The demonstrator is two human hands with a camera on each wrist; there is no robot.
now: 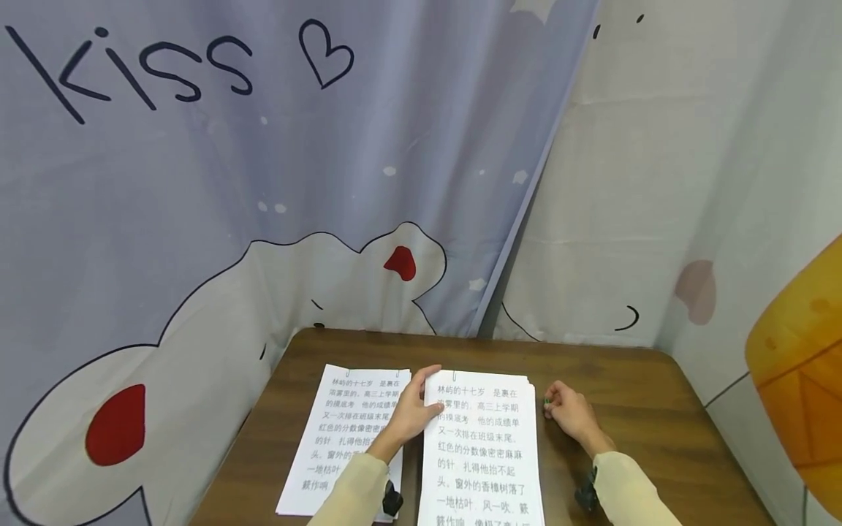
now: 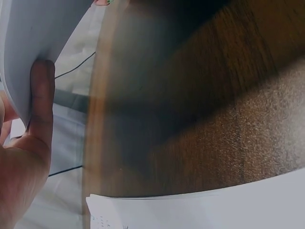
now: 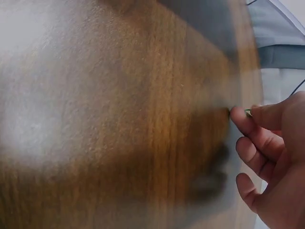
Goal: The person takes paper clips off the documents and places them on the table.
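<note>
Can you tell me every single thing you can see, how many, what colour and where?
curtain backdrop: count unclear, bluish and white, behind
word "kiss": one, black, top left
heart outline: one, black, right of the word
stars and dots: several, white, on the backdrop
red patches: two, red, on the backdrop
orange shape: one, orange, right edge
table: one, brown, bottom
left paper stack: one, white, on the table
right paper stack: one, white, beside it
clips: three visible, colour unclear, stacks' tops
small clip-like thing: one, green, pinched
wrist devices: two, black, wrists
sleeves: two, cream, forearms
left hand: one, gripping the right stack
right hand: one, pinching the green thing
</note>
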